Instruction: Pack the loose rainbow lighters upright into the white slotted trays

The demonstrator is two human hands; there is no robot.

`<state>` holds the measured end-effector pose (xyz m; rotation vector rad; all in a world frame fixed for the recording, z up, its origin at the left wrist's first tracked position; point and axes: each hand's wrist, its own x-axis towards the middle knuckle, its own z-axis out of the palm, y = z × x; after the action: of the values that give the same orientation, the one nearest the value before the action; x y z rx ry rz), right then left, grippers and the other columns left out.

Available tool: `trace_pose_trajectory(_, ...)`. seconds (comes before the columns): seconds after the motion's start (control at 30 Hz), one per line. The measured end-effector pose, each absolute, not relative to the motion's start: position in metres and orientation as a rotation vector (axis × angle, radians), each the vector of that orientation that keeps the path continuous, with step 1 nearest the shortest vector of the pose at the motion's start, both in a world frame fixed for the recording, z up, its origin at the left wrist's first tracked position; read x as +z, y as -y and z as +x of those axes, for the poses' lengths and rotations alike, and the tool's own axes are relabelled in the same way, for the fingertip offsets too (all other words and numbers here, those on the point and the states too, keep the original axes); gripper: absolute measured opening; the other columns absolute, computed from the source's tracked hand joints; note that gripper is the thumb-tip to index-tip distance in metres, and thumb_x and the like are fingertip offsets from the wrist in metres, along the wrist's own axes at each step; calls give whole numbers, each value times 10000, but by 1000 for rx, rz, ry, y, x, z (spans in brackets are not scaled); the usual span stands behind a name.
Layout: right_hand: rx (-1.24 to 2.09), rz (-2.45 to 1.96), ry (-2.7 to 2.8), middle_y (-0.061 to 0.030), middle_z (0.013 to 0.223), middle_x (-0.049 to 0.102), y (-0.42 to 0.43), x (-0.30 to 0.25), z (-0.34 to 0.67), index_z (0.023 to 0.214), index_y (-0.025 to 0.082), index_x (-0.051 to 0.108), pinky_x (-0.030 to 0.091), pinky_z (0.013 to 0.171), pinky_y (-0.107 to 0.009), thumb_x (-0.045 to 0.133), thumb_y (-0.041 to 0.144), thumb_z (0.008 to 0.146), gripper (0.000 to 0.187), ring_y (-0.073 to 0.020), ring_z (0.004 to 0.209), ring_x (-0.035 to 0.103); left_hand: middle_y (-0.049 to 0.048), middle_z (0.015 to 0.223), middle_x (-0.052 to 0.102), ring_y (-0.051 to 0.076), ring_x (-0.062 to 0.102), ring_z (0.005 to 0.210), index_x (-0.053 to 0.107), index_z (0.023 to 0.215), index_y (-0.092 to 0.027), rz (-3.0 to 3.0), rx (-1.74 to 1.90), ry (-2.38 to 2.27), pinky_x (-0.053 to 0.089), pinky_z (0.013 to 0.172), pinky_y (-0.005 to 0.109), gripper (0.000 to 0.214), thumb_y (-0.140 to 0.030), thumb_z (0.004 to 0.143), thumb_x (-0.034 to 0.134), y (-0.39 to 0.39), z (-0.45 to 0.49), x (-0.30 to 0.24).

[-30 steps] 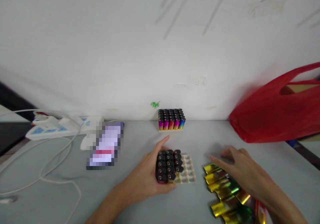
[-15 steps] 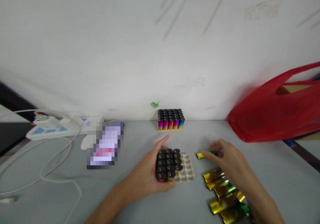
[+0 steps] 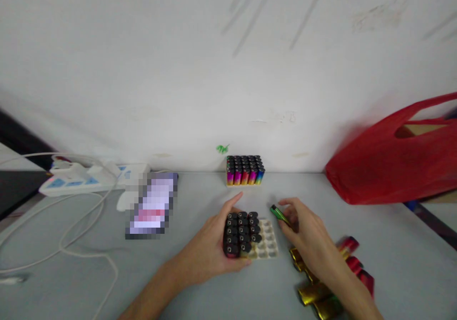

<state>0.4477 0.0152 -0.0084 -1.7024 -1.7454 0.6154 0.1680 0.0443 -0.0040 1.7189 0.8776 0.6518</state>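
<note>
My left hand (image 3: 210, 241) is wrapped round the left side of a pale tray (image 3: 268, 244) with small square pockets. Black-topped lighters (image 3: 243, 232) stand upright in the tray's left and middle rows; pockets at its right side are bare. To the right of the tray, my right hand (image 3: 303, 225) pinches a shiny green lighter (image 3: 276, 213), its black end pointing up and left. Below that hand and forearm lies a loose pile of gold lighters (image 3: 314, 292) and red lighters (image 3: 364, 279), partly hidden by the arm.
A full block of multicoloured lighters (image 3: 245, 171) stands against the wall at the back. On the left are a phone (image 3: 153, 205), a white power strip (image 3: 78, 182) and loose white cables (image 3: 103, 258). A red bag (image 3: 385, 163) leans at the right.
My right hand has moved slightly left towards the tray, lifting the green lighter and turning it so its black end leads. Red lighters now show beside the forearm. My left hand stays put.
</note>
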Motion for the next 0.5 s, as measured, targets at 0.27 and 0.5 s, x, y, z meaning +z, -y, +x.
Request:
trace_pose_trajectory(0.27,757,-1552,1591,-75,1061,659,-6,4,437,1253,248,673,514,899,-407,485,459,1135,306,-268,978,631,56,1421,642,253,745,1126,185,1746,-388,1750,641,-879,595,1027,405,1261,-185,771,958,-45,167,-3)
trace_pose_trajectory(0.5,1488,-1265,1039,69,717,357,-3,2,423,1104,227,645,212,486,-241,557,717,1066,498,-128,579,253,58,1404,654,246,764,1077,183,1740,-369,1743,648,-859,605,955,375,1279,-166,750,966,-46,168,-3)
